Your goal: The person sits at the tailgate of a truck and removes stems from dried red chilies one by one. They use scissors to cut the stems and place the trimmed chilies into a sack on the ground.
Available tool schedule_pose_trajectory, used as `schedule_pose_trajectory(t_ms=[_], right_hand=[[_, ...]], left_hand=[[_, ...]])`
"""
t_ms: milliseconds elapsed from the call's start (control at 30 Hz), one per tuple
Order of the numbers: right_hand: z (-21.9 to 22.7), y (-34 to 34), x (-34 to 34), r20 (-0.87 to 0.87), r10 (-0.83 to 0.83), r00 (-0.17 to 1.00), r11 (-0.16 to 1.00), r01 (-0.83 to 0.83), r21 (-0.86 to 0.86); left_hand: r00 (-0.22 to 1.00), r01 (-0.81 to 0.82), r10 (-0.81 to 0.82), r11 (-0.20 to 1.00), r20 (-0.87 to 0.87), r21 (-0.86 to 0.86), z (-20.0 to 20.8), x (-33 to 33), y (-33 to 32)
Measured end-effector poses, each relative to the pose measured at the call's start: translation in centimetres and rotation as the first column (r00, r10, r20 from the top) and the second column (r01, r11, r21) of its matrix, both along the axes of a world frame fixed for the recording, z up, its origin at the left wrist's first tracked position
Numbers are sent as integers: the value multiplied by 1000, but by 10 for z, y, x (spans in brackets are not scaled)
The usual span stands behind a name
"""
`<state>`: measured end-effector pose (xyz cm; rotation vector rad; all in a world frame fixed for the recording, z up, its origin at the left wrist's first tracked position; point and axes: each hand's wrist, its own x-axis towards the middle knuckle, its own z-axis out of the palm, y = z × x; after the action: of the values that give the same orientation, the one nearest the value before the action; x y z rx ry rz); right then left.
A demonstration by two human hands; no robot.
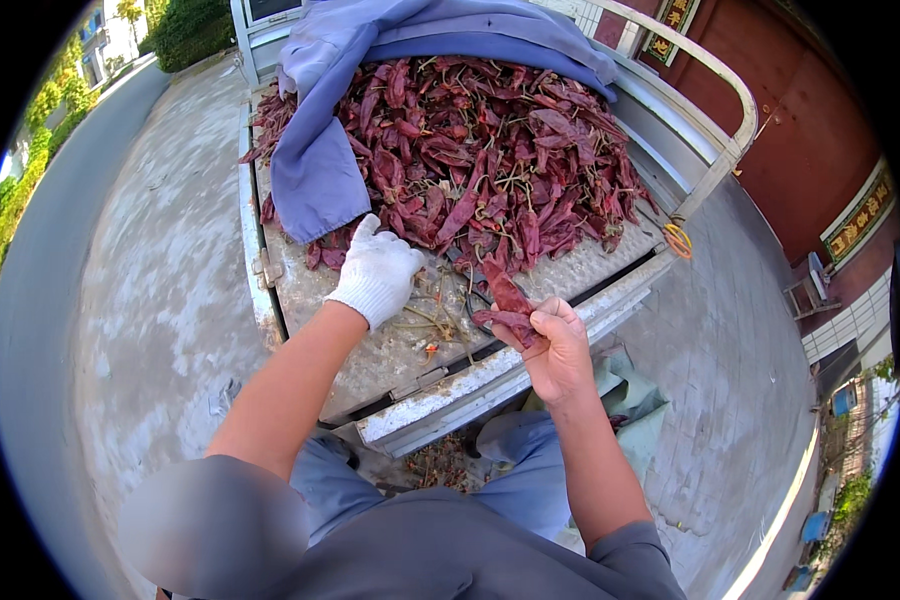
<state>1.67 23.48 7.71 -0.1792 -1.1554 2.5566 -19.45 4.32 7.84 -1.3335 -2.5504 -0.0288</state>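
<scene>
In the head view, my right hand (556, 348) is bare and closed in a pinch, thumb against fingers, on wrinkled, deep-red dried chilli peppers (508, 293) that stick out ahead of and to the left of the fingertips. My left hand (378, 270), in a white knitted glove, is half curled with the index finger stretched forward, beside the hem of a blue-purple cloth (320, 190); I cannot tell whether it grips anything. The large heap of dried red chillies (470, 165) lies just ahead of both hands on a worn, pale cargo bed (395, 362). I judge each pod to be very light, thin-walled and leathery, perhaps brittle enough to crack if squeezed. A gentle thumb-and-finger hold across the flat body, or near the stem end, should suit; the glove probably feels less of it.
</scene>
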Motion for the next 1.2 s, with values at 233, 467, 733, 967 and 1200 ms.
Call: schedule_pose_trajectory(t_ms=[233, 467, 733, 967, 1200], right_hand=[[-23, -4, -12, 82, -39, 996, 967, 58, -248], [-32, 8, 7, 119, -42, 992, 925, 83, -370], [-61, 89, 161, 225, -576, 786, 817, 539, 205], [-96, 97, 220, 153, -825, 545, 203, 32, 979], [-6, -74, 73, -110, -102, 989, 463, 145, 874]], left_hand=[[996, -22, 56, 916, -73, 401, 13, 6, -25], [1000, -20, 2, 722, 27, 692, 13, 8, -38], [711, -508, -288, 421, 641, 752, 2, 32, -60], [430, -706, -469, 358, 772, 611, 8, 97, -72], [72, -753, -595, 495, 801, 435, -21, 174, -61]])
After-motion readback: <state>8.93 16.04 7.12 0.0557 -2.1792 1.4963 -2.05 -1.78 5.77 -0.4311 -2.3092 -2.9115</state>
